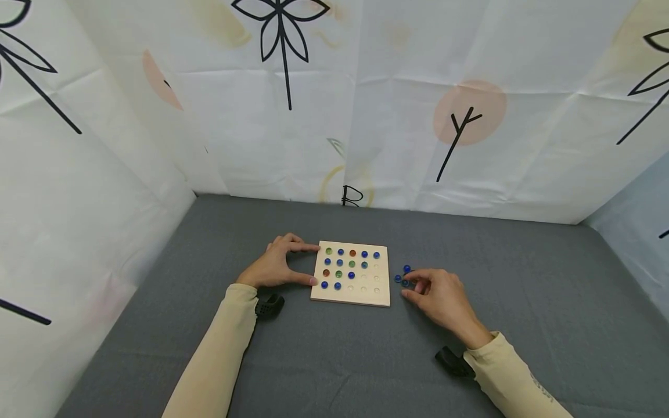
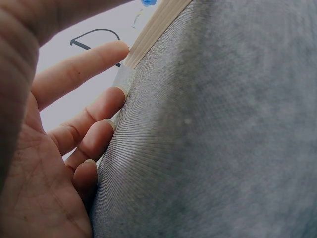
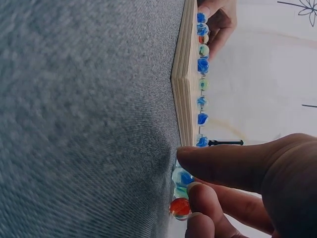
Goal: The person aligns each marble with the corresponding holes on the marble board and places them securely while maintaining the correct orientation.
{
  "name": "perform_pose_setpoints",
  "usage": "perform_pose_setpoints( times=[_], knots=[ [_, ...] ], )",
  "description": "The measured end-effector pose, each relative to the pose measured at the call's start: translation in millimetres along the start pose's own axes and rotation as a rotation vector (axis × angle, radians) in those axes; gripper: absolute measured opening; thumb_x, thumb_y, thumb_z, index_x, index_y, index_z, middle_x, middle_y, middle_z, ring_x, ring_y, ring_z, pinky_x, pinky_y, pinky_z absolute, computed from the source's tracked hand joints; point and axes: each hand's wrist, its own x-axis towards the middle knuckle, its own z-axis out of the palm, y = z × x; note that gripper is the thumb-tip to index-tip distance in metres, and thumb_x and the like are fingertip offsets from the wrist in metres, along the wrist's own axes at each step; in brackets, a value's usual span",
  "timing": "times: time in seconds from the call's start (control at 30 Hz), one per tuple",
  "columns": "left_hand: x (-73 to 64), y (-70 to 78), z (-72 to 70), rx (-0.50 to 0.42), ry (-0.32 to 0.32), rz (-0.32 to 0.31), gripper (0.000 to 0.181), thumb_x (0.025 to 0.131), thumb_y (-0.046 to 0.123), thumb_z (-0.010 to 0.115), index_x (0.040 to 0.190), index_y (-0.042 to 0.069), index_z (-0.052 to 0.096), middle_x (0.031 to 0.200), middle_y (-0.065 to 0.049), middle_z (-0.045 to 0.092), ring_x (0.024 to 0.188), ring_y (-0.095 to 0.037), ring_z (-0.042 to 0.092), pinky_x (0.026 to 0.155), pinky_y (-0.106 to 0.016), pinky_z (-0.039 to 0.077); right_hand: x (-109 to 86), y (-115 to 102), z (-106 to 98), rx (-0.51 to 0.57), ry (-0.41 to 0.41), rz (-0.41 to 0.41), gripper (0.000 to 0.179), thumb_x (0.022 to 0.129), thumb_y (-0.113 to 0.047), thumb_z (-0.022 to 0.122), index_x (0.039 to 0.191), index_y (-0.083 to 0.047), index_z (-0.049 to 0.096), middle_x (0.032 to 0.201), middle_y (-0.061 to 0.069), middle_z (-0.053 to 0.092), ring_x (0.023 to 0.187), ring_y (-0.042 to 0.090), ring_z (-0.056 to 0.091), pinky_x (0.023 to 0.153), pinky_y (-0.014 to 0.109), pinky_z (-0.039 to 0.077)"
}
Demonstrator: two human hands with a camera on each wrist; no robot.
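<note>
1. Head: My left hand (image 1: pixel 274 268), fingers spread, touches the left edge of the wooden board (image 1: pixel 350 296) on the table (image 1: pixel 340 360). Seated marbles (image 1: pixel 351 275) fill fourteen hollows; six bare hollows (image 1: pixel 376 278) lie rightward. My right hand (image 1: pixel 441 295), thumb and index finger apart, is at the loose marbles (image 1: pixel 398 278), right of the board.
2. Left wrist: The board's layered edge looks stiff; I'd hold it by opposite sides.
3. Right wrist: The marbles look glassy, probably light and slippery, best pinched mid-width. Whether I touch one, I can't tell.
</note>
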Motion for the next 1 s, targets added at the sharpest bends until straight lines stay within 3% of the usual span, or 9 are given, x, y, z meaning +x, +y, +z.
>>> perform_pose_setpoints(
  times=[0.57, 1.0],
  knots=[
    [0.0, -0.7, 0.6, 0.001, -0.005, -0.017, 0.071, 0.073, 0.044, 0.092, 0.137, 0.024, 0.067, 0.131, -0.009, 0.051, 0.122, -0.03, 0.042, 0.105, -0.062, 0.031, -0.3, 0.9, 0.2, -0.004, -0.053, 0.035, 0.015, 0.084, -0.012, 0.083, 0.097, -0.006, 0.08, 0.062, -0.006, 0.056, 0.052, 0.011, 0.048, 0.049, 0.028, 0.036],
    [1.0, -2.2, 1.2, -0.006, -0.007, -0.028, 0.072, 0.073, 0.044, 0.092, 0.137, 0.026, 0.067, 0.132, -0.008, 0.05, 0.124, -0.031, 0.041, 0.105, -0.062, 0.033, 0.4, -1.6, -3.2, 0.026, -0.007, 0.015, 0.013, 0.085, -0.012, 0.083, 0.096, -0.006, 0.081, 0.067, -0.006, 0.057, 0.056, 0.011, 0.049, 0.051, 0.027, 0.038]
  ],
)
